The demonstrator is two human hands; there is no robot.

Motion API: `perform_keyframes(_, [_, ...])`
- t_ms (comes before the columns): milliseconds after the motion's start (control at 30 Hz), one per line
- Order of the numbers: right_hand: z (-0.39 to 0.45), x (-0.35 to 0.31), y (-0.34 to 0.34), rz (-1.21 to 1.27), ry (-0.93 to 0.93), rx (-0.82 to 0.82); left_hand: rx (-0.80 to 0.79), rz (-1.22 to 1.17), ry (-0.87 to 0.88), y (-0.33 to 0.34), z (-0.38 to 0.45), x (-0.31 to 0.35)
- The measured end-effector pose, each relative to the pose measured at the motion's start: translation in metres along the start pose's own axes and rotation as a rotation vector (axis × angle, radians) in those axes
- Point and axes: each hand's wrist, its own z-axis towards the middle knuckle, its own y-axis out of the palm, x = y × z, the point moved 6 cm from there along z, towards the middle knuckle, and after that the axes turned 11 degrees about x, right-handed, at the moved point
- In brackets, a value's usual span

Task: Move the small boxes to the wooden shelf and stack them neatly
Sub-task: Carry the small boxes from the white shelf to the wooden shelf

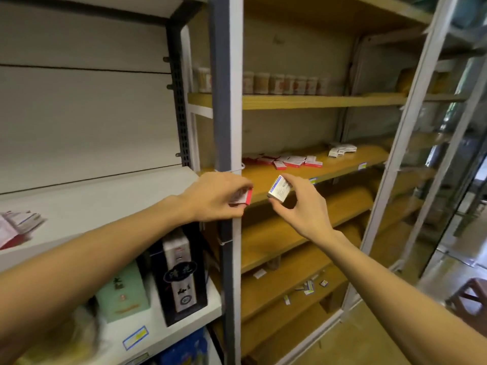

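Looking like a small shop or stockroom: wooden shelf [329, 168] in metal racking carrying small boxes [286, 160] w/ price tags [362, 166] sticking to the edge, jars [287, 84] lining the board above. White display unit [92, 196] showing boxed bottles [180, 272] and a blue-yellow shelf label [135, 337].

A wooden shelf [290, 177] is running across the middle of the frame, carrying a loose scatter of red-and-white small boxes [286, 159] left of centre and a white pile [341, 149] further right. The board above [316, 101] is bearing a row of jars [286, 84]. At lower left, a white shelf [168, 327] is holding a green box [123, 293] and a dark box [181, 277].
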Motion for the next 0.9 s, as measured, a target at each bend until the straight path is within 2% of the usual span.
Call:
perform_keyframes(300, [0.006,0.133,-0.046,0.029,0.169,0.038,0.008,0.029,-0.069,0.076,0.097,0.042])
perform_keyframes(433, [0.008,0.169,-0.05,0.037,0.169,0.047,-0.049,0.037,-0.065,0.109,0.132,0.049])
perform_keyframes(533, [0.015,0.195,-0.048,0.006,0.185,0.063,-0.085,0.054,-0.049,0.135,0.157,0.049])
perform_keyframes(733, [0.038,0.241,-0.042,0.018,0.33,0.112,-0.125,0.1,-0.088,0.187,0.201,0.028])
perform_keyframes(900, [0.073,0.279,-0.033,-0.055,0.318,0.046,-0.123,0.033,-0.138,0.22,0.24,0.007])
